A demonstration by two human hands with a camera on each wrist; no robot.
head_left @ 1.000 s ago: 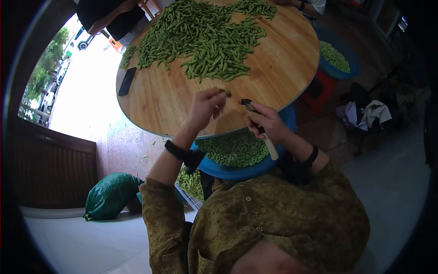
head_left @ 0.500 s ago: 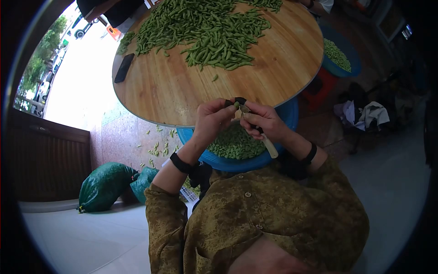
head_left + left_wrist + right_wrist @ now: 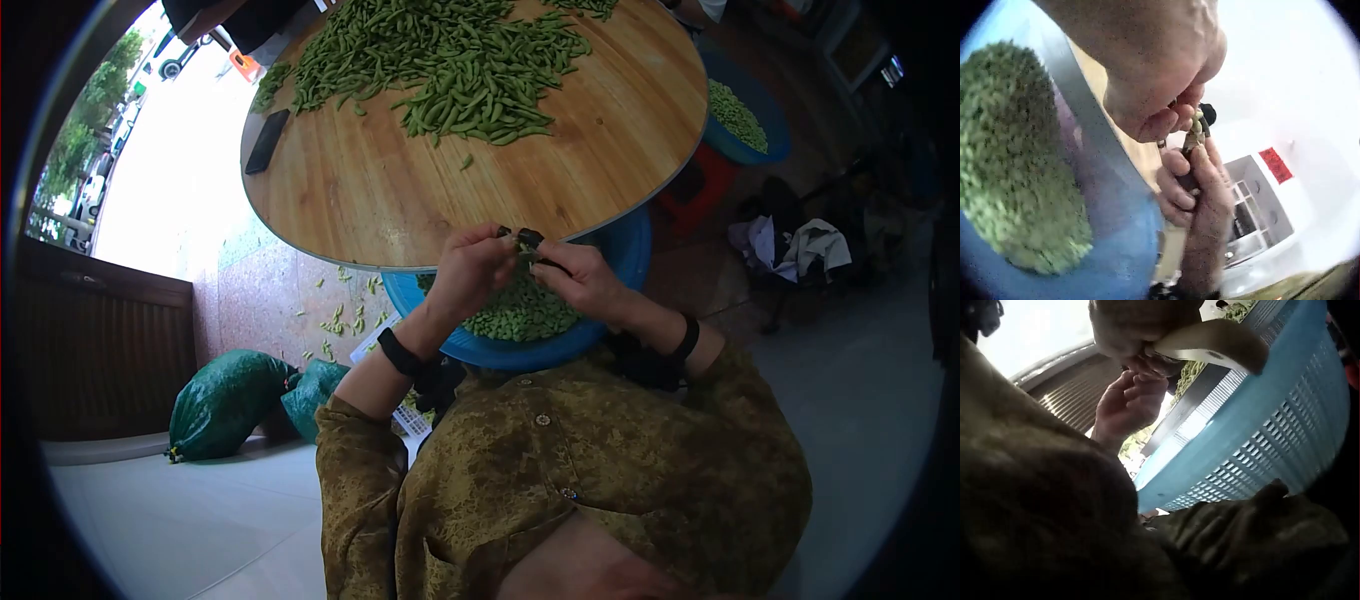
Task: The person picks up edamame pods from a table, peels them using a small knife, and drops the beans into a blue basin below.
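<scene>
Over the front edge of the round wooden table (image 3: 350,220), my two hands meet fingertip to fingertip. My left hand (image 3: 470,272) pinches a green bean pod (image 3: 1196,128) between thumb and fingers. My right hand (image 3: 585,283) grips a tool with a pale, curved handle (image 3: 1210,345) and has its thumb right at the pod; the tool's working end is hidden among the fingers. A black cover (image 3: 1208,114) shows at the right fingertip. Directly below the hands, a blue basket (image 3: 560,352) holds shelled green beans (image 3: 520,312).
A large heap of pods (image 3: 450,65) covers the table's far side, near a dark flat object (image 3: 267,142). Green sacks (image 3: 225,405) and scattered pods (image 3: 340,320) lie on the floor at left. Another blue basin (image 3: 750,155) of beans stands at right. Another person's arm (image 3: 205,20) shows at far left.
My left hand has come down from the table to the right hand, bringing a pod. Both hands now work close together over the basket. A loose pod lies in front of the heap.
</scene>
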